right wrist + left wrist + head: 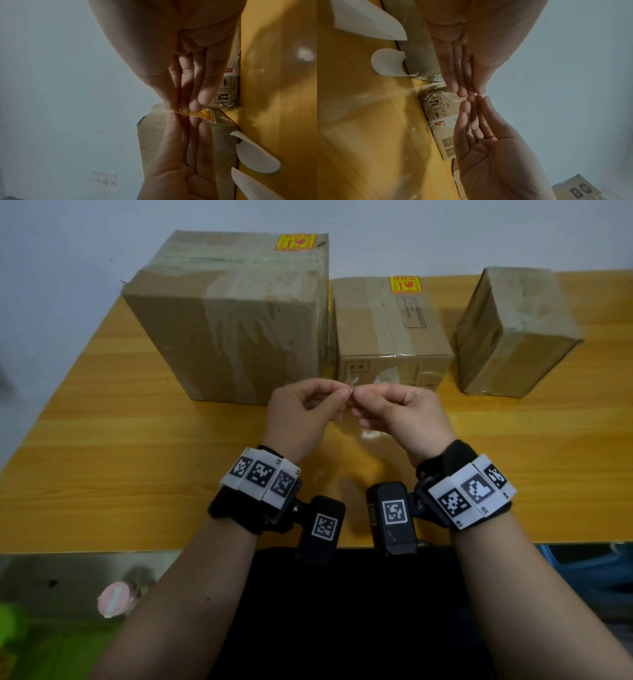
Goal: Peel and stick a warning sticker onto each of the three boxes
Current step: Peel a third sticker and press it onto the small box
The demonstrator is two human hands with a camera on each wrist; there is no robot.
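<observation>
- Cardboard boxes stand in a row at the table's (102, 422) far edge: large box (233, 320) and middle box (387, 330) almost touching, small box (513, 333) apart to the right.
- Left hand (301, 412) and right hand (400, 416) meet fingertip to fingertip above bare wood near the boxes, both pinching one yellow sticker (254, 117) at its edge; its backing seems partly parted.
- Two curled white backing papers (257, 158) lie against the large box.
</observation>
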